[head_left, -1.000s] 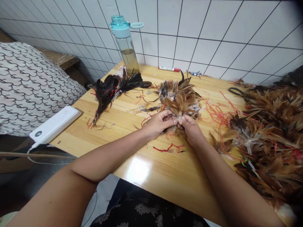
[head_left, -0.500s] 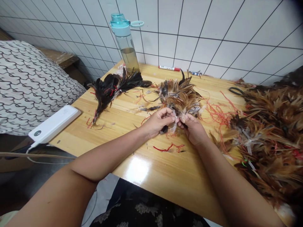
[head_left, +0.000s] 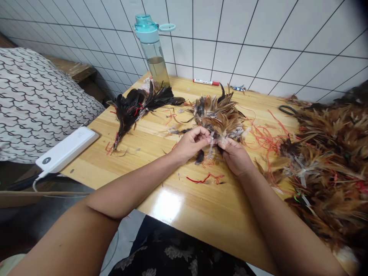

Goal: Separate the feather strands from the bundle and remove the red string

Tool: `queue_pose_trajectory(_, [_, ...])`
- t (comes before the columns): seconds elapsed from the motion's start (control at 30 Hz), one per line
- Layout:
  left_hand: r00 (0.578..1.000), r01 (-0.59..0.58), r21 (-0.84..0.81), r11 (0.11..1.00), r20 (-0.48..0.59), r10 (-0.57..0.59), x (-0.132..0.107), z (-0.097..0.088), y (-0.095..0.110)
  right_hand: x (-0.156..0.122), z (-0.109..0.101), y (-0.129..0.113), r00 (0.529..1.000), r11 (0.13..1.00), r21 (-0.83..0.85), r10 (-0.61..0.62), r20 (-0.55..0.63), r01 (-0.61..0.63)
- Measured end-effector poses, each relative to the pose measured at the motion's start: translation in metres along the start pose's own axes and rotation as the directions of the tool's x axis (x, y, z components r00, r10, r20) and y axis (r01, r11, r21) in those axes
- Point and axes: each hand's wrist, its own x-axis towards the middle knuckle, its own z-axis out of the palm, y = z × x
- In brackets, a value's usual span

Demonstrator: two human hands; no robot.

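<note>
A bundle of brown feathers (head_left: pixel 220 115) lies in the middle of the wooden table (head_left: pixel 184 207). My left hand (head_left: pixel 191 143) and my right hand (head_left: pixel 234 155) meet at its near end. Both are closed in a pinch on a pale strip or tie (head_left: pixel 212 140) at the base of the feathers. A small dark feather (head_left: pixel 199 156) hangs just below my left fingers. Red threads (head_left: pixel 205 179) lie on the table in front of my hands.
A black feather bundle (head_left: pixel 135 105) lies at the back left by a teal-capped water bottle (head_left: pixel 152 50). A big heap of brown feathers (head_left: pixel 327 165) fills the right side. A white power bank (head_left: pixel 67 149) sits at the left edge; a red marker (head_left: pixel 205 82) and scissors (head_left: pixel 287 110) lie near the wall.
My hands have lifted slightly toward the bundle, and the pale strip now shows stretched between my fingertips. Everything else on the table is where it was.
</note>
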Motion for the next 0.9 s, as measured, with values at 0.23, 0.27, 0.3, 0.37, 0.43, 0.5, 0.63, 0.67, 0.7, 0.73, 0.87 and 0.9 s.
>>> queue_pose_trajectory(0.23, [0.999,-0.022,0.290,0.957,-0.031,0.033,0.011,-0.027,0.002,0.002,-0.001,-0.004,0.994,0.999,0.028,0.027,-0.102,-0.025])
queue_pose_trajectory(0.27, [0.998,-0.054,0.362,0.931,-0.004,0.059,0.012,-0.031,0.004,0.002,-0.001,-0.004,0.993,0.999,0.044,0.034,-0.111,-0.029])
queue_pose_trajectory(0.3, [0.995,-0.098,0.424,0.900,0.027,0.096,0.012,-0.035,0.007,0.001,-0.001,-0.004,0.992,0.998,0.060,0.038,-0.118,-0.031])
queue_pose_trajectory(0.37, [0.979,-0.205,0.516,0.832,0.106,0.175,0.010,-0.039,0.017,0.001,-0.001,-0.004,0.991,0.996,0.080,0.040,-0.127,-0.030])
queue_pose_trajectory(0.43, [0.948,-0.311,0.563,0.766,0.243,0.207,0.006,-0.039,0.028,0.001,-0.001,-0.004,0.991,0.996,0.080,0.044,-0.125,-0.034])
queue_pose_trajectory(0.5, [0.888,-0.422,0.573,0.703,0.418,0.192,0.001,-0.036,0.036,0.001,-0.001,-0.005,0.992,0.996,0.076,0.054,-0.116,-0.045])
queue_pose_trajectory(0.63, [0.787,-0.544,0.644,0.537,0.613,0.062,-0.005,-0.027,0.031,0.000,0.000,-0.006,0.992,0.997,0.067,0.052,-0.112,-0.044])
queue_pose_trajectory(0.67, [0.784,-0.552,0.673,0.493,0.620,0.032,-0.006,-0.024,0.027,0.000,0.001,-0.007,0.993,0.997,0.062,0.046,-0.109,-0.039])
queue_pose_trajectory(0.7, [0.784,-0.554,0.695,0.458,0.620,0.009,-0.006,-0.023,0.023,-0.001,0.001,-0.007,0.994,0.998,0.056,0.040,-0.105,-0.034])
queue_pose_trajectory(0.73, [0.785,-0.554,0.709,0.436,0.620,-0.009,-0.006,-0.021,0.020,-0.001,0.001,-0.007,0.994,0.998,0.049,0.034,-0.099,-0.030])
queue_pose_trajectory(0.87, [0.777,-0.557,0.696,0.453,0.630,-0.013,-0.004,-0.022,0.017,-0.001,0.001,-0.006,0.996,0.999,0.038,0.021,-0.085,-0.018])
queue_pose_trajectory(0.9, [0.781,-0.552,0.687,0.472,0.625,0.004,-0.003,-0.024,0.018,-0.001,0.001,-0.006,0.996,0.999,0.038,0.019,-0.085,-0.016])
